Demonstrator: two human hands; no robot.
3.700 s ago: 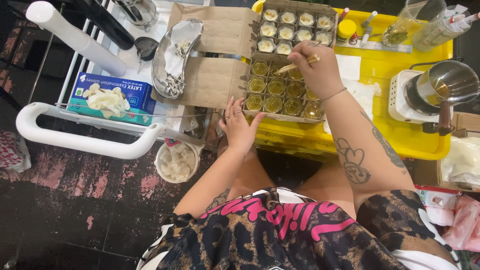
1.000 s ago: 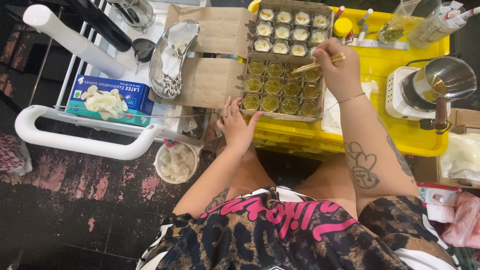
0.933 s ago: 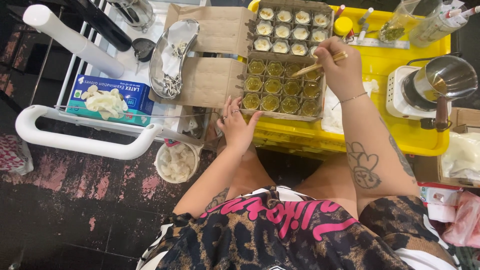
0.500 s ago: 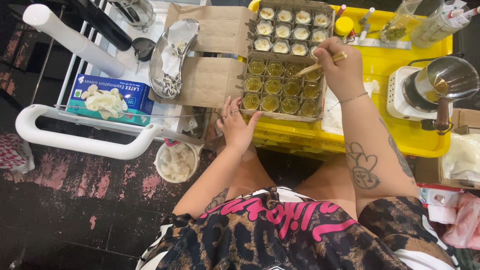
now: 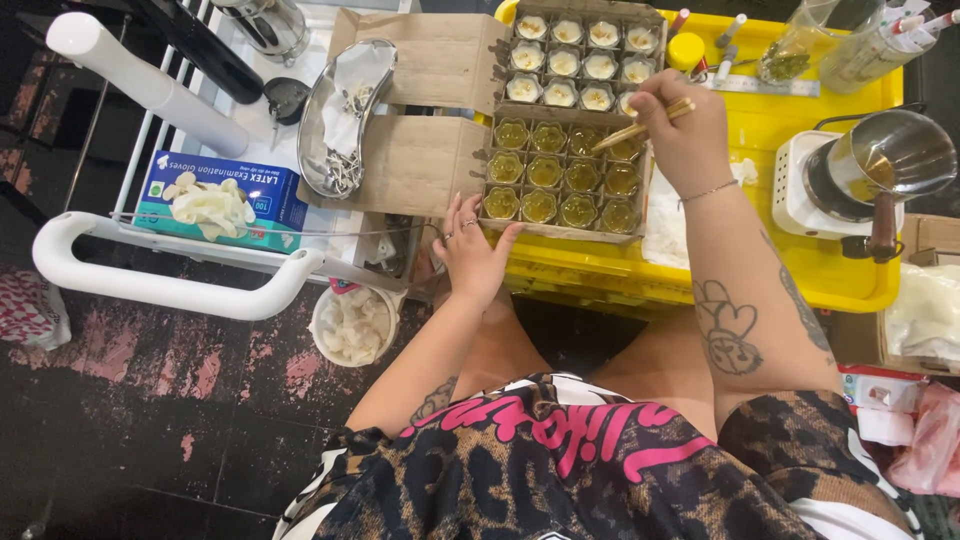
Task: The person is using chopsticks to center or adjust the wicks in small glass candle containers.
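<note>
Left to right: our left hand [image 5: 472,250] hasn't shifted over the last second, fingers spread flat on the near edge of the cardboard tray [image 5: 420,165]. Our right hand [image 5: 690,130] keeps pinching the wooden stick [image 5: 640,127]; its tip has nudged from the amber cups' [image 5: 560,178] right column up toward the row boundary with the white-filled cups [image 5: 580,62]. Reads as cup-by-cup progress, mid-tray.

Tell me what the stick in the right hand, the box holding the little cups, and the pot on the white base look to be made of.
Stick: pale tan and matte, probably wood or bamboo.
Box: brown corrugated cardboard, dull, with creased flaps folded open.
Pot: shiny silver with mirror-like glints, seemingly stainless steel; its handle looks dark brown, possibly wood or plastic.
The right hand holds the stick over the cups.
</note>
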